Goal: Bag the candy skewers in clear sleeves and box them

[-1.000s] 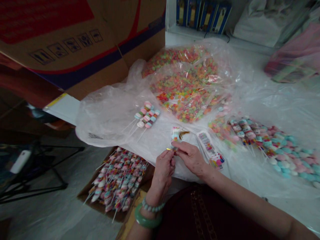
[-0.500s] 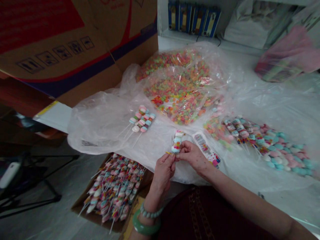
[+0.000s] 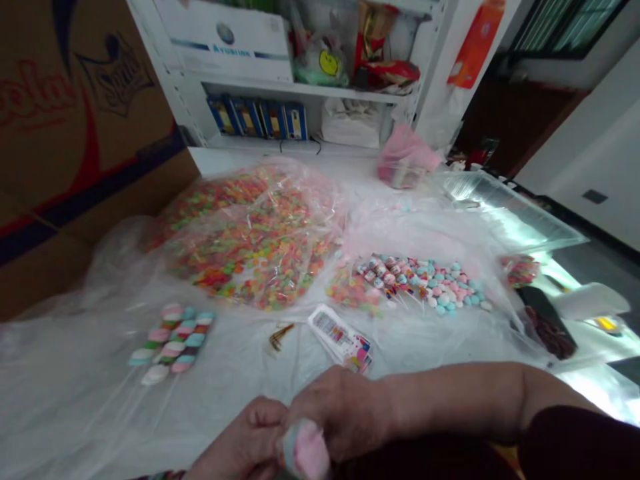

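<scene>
My left hand (image 3: 245,433) and my right hand (image 3: 345,407) meet at the bottom edge, fingers closed around one marshmallow skewer (image 3: 309,452). Its pink and blue end points towards me; the stick and the exact finger grip are hidden. Just beyond lie gold twist ties (image 3: 280,337) and a small stack of printed packets (image 3: 340,337). Several unwrapped marshmallow skewers (image 3: 175,340) rest at the left, sticks towards me. Wrapped skewers (image 3: 383,270) lie at the right, beside loose pink, white and blue marshmallows (image 3: 453,290).
A large clear bag of colourful ring candies (image 3: 260,233) spreads across the table's middle. Tall cardboard box (image 3: 75,133) at the left. Behind stand shelves (image 3: 240,79) and a pink bag (image 3: 407,157). A clear plastic bin (image 3: 520,207) and a dark item (image 3: 545,320) sit right.
My view has swung up and right, so the floor box of skewers is out of sight. Both hands have come lower in view, and the skewer has turned with its end towards me.
</scene>
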`<state>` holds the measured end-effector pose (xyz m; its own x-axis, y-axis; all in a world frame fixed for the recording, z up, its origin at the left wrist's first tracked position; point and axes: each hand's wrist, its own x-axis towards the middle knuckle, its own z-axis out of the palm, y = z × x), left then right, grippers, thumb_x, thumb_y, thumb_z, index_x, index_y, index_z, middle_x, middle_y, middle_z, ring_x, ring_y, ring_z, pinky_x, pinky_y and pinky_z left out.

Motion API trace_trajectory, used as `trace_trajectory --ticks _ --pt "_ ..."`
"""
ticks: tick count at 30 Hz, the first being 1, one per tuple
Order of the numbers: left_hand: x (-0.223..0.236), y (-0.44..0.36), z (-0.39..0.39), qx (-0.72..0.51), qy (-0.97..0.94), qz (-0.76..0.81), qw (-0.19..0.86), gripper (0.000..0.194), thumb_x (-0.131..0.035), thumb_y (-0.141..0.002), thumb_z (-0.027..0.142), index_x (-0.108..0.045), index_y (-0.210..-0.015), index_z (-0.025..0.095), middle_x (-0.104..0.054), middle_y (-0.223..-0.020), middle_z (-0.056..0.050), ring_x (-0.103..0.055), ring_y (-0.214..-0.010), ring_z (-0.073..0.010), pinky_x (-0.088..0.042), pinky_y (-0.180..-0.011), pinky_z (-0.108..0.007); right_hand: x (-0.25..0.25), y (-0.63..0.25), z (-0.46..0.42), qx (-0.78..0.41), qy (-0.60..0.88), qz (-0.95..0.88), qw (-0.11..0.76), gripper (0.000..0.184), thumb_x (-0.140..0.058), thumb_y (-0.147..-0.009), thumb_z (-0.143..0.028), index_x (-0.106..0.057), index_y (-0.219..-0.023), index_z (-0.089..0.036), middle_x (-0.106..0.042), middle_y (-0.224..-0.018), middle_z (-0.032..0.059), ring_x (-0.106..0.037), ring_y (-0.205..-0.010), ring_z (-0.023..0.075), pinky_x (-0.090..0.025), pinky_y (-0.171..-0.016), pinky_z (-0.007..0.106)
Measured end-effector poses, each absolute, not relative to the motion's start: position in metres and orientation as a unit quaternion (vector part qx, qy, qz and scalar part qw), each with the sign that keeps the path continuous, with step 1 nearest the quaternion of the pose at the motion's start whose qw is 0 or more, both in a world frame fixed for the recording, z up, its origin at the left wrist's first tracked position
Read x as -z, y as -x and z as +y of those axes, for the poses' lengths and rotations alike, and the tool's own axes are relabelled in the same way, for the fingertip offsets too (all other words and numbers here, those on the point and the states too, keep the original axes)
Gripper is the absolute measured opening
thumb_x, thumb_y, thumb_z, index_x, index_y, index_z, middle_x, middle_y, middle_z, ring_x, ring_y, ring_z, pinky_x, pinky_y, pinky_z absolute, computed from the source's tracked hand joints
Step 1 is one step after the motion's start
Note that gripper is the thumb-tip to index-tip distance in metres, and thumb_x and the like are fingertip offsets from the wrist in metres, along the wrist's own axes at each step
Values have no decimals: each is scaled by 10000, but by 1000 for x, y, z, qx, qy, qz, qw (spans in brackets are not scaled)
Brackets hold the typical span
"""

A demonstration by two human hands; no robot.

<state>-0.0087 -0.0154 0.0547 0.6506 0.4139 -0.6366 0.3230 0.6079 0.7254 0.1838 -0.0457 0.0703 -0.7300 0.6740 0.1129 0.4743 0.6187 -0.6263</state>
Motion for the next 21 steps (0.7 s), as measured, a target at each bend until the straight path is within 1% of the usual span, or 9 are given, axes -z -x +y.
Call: trace_trajectory --ticks 3,6,9,11,13,15,18,19,21 --pt "-90 -5 -3 29 -601 460 652 342 -697 -597 400 -502 -462 154 -382 -465 31 -322 -482 -87 -227 -473 -218 -94 -196 -35 -87 195 -967 138 174 -474 -893 -116 -609 -785 -137 -612 -672 34 -565 -618 144 -399 -549 250" --pt "-109 -25 -6 -3 -748 551 371 237 -554 -730 253 -525 -510 170 -436 -494 8 -380 -494 -116 -226 -498 -247 -103 -202 -16 -6 220 -967 130 278 -382 -884 -39 -594 -724 -122 -604 -666 76 -553 -632 177 -401 -577 297" --pt "-105 -49 -20 -117 -760 629 117 233 -400 -832 182 -600 -712 184 -537 -605 -37 -474 -557 -166 -258 -526 -279 -93 -197 6 -169 398 -874 221 156 -464 -823 -69 -574 -732 -132 -604 -698 63 -539 -632 165 -401 -575 277" --pt "-92 -61 -25 -217 -721 654 71 252 -371 -876 238 -603 -795 184 -573 -685 -61 -525 -633 -192 -308 -552 -288 -81 -187 15 -323 486 -756 297 107 -488 -803 -102 -543 -724 -149 -557 -641 7 -501 -563 126 -394 -537 236" --pt "-76 -64 -22 -330 -657 658 162 229 -418 -878 335 -595 -883 190 -607 -797 -68 -566 -725 -199 -382 -604 -284 -69 -178 17 -435 503 -662 345 135 -454 -824 -125 -509 -707 -160 -478 -560 -45 -424 -457 86 -369 -470 194" --pt "-62 -59 -16 -411 -535 634 377 295 -490 -849 451 -558 -994 202 -619 -908 -67 -598 -783 -197 -448 -650 -287 -58 -174 11 -461 498 -612 406 192 -404 -869 -168 -505 -706 -166 -449 -537 -61 -384 -412 76 -350 -420 179" --pt "-51 -45 -17 -321 -296 511 740 531 -537 -776 635 -520 -1052 182 -627 -917 -95 -634 -736 -215 -495 -610 -316 -44 -182 -1 -403 495 -602 480 274 -452 -877 -309 -551 -655 -182 -510 -585 -35 -478 -522 95 -407 -476 183" --pt "-49 -41 -20 -268 -246 461 810 575 -536 -758 670 -523 -1049 174 -630 -879 -95 -634 -677 -212 -490 -561 -309 -40 -187 -4 -381 483 -632 472 272 -516 -843 -346 -555 -624 -191 -524 -597 -24 -504 -581 108 -428 -525 188" --pt "-46 -34 -28 -209 -234 398 862 567 -546 -758 664 -540 -1040 172 -625 -791 -68 -587 -535 -172 -433 -454 -264 -33 -195 -8 -384 453 -683 426 243 -622 -765 -335 -540 -583 -196 -537 -617 -2 -529 -672 135 -441 -615 212"
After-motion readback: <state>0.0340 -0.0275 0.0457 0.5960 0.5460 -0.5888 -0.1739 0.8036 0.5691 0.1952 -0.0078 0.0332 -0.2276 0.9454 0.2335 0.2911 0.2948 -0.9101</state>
